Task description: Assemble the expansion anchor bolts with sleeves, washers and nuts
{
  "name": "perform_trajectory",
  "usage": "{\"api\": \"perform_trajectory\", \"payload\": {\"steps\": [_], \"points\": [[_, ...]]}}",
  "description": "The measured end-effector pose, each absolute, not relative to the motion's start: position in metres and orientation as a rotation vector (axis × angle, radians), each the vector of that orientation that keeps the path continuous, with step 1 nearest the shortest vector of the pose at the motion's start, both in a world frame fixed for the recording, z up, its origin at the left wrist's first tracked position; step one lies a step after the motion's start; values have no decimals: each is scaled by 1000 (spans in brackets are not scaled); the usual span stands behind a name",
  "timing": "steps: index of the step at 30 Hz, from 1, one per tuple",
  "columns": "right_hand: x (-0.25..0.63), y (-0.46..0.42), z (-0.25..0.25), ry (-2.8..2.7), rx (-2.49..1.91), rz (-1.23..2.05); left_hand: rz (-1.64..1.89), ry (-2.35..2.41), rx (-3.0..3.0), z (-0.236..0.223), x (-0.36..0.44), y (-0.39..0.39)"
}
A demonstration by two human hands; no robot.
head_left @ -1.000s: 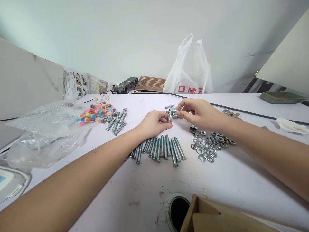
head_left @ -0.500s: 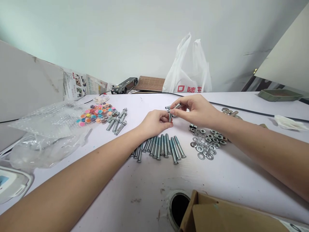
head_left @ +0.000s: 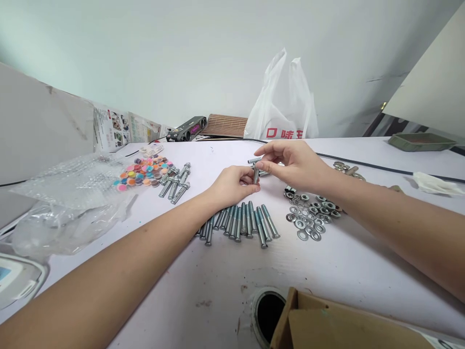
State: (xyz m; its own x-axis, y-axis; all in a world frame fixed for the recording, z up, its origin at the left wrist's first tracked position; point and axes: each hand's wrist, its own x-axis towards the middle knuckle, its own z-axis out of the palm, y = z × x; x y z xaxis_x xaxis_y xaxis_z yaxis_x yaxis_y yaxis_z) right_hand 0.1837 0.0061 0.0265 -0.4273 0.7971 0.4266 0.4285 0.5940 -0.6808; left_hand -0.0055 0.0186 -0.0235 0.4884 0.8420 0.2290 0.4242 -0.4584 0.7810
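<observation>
My left hand (head_left: 232, 185) is closed in a pinch on an upright metal bolt (head_left: 255, 176) above the white table (head_left: 356, 261). My right hand (head_left: 292, 164) pinches a short metal sleeve at the bolt's top end. A few loose sleeves (head_left: 254, 160) lie just behind the hands. A row of several long bolts (head_left: 242, 223) lies in front of my left hand. A pile of nuts and washers (head_left: 312, 213) lies under my right wrist.
Several assembled anchor bolts (head_left: 176, 182) and coloured round discs (head_left: 143, 172) lie at the left, beside crumpled clear plastic (head_left: 69, 203). A white plastic bag (head_left: 283, 109) stands at the back. A cardboard box (head_left: 337, 322) and a round table hole (head_left: 267, 312) are near me.
My right hand lifted a sleeve from the table, swung it upright and brought it down onto the top of the bolt in my left hand. The left hand stayed put.
</observation>
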Motion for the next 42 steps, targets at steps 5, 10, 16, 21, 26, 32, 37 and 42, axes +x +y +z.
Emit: {"api": "perform_trajectory", "payload": {"steps": [5,10,16,21,26,32,37,42], "points": [[199,4,45,-2252,-1255,468,789,1009,2037,-24,-6,18],[224,4,55,-2734,-1596,489,788,994,2010,-24,-7,18],[222,2,50,-2797,-1712,412,828,1018,1891,-19,-7,13],[219,3,42,-2814,-1724,416,884,945,1828,-18,-8,14],[216,-2,47,-2784,-1756,510,811,995,1860,-21,-9,16],[222,-11,69,-2747,-1655,755,765,1033,1965,-20,-10,17],[233,-12,71,-2897,-1644,936,752,1064,1930,-19,-11,17],[239,-3,58,-2910,-1685,788,753,1104,1911,-15,-9,13]]}}
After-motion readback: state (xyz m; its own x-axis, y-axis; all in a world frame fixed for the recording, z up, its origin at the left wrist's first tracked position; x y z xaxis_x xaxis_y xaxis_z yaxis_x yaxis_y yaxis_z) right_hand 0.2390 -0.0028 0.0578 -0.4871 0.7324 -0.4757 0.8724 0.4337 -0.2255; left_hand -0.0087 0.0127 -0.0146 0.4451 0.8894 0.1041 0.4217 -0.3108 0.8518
